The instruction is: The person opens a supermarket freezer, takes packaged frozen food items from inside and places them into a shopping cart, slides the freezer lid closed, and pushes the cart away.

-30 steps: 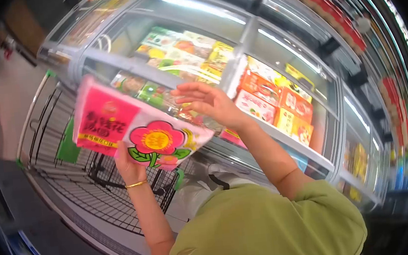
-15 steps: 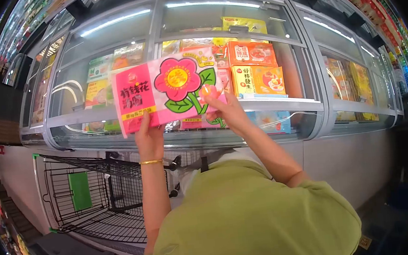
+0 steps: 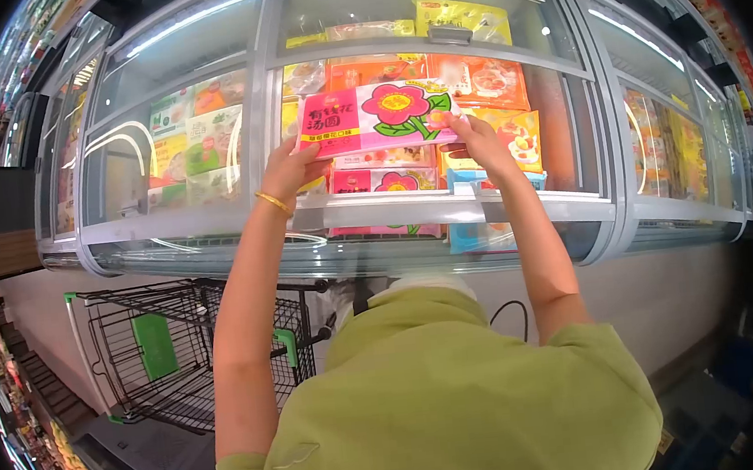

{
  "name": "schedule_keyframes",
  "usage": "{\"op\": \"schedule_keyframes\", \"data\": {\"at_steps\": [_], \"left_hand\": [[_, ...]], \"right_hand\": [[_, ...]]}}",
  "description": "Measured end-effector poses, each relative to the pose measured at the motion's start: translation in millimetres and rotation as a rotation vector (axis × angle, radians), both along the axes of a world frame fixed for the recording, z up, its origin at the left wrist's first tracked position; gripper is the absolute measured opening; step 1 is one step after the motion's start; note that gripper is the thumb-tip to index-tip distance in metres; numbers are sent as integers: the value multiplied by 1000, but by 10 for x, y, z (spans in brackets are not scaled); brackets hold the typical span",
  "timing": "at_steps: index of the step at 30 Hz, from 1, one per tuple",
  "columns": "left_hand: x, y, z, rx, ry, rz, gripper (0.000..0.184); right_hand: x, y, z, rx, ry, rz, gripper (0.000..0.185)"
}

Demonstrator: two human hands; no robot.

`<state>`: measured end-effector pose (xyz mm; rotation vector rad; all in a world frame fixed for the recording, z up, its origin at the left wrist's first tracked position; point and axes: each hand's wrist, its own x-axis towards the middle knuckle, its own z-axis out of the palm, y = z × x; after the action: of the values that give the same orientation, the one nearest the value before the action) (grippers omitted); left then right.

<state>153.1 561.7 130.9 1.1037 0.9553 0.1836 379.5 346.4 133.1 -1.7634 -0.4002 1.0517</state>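
A pink package with a large flower print [image 3: 365,118] is held level between my two hands, over the open section of a glass-topped freezer. My left hand [image 3: 295,166], with a gold bracelet at its wrist, grips the package's left end. At the right end, my right hand [image 3: 483,145] is closed on it. Under and just in front of the package lie similar pink flower-print packages [image 3: 376,181]. Orange packages [image 3: 480,82] are behind it, and a yellow-orange package [image 3: 516,135] lies beside my right hand.
The freezer's front rail [image 3: 446,206] runs below my forearms. A black wire shopping cart [image 3: 170,345] with green parts stands at the lower left. Bagged goods [image 3: 213,137] show under glass on the left, and more packages [image 3: 667,148] in the right freezer section.
The package has moved from over the cart to over the freezer's open section, farther from my body. My right hand has taken hold of its right end. The view has turned toward the freezer.
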Motion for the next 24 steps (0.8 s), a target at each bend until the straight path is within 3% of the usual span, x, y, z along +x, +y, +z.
{"op": "schedule_keyframes", "data": {"at_steps": [3, 5, 7, 9, 10, 11, 12, 13, 15, 17, 19, 21, 22, 24], "left_hand": [[173, 98, -263, -9, 102, -32, 31], [219, 197, -468, -50, 156, -34, 33], [255, 259, -601, 12, 262, -110, 34], [213, 353, -806, -5, 282, -103, 42], [200, 412, -878, 136, 426, -299, 47], [179, 471, -943, 281, 562, -501, 52], [141, 519, -1002, 227, 496, -669, 62], [161, 530, -1100, 221, 500, -683, 62], [304, 443, -1102, 523, 861, -1358, 64], [380, 423, -1189, 564, 907, -1410, 66], [473, 395, -1241, 603, 936, -1294, 67], [481, 382, -1383, 708, 831, -1161, 67], [491, 389, -1448, 822, 726, -1028, 67], [656, 359, -1360, 812, 728, -1060, 66]], "right_hand": [[206, 77, -337, -35, 28, 43, 46], [393, 82, -666, -126, -133, 338, 40], [484, 82, -921, -145, -84, 377, 40], [556, 119, -1104, -407, -380, 660, 40], [576, 116, -1159, -409, -365, 659, 40], [568, 100, -1180, -443, -323, 869, 37], [551, 70, -1203, -474, -276, 1078, 34], [526, 33, -1226, -477, -263, 1070, 34], [450, -2, -1213, -536, -359, 1407, 25], [438, 74, -1273, -525, -339, 1364, 25], [443, 207, -1329, -515, -328, 1335, 27], [434, 421, -1364, -356, -600, 964, 35], [444, 526, -1425, -355, -596, 966, 35], [455, 674, -1585, -261, -784, 836, 39]]}}
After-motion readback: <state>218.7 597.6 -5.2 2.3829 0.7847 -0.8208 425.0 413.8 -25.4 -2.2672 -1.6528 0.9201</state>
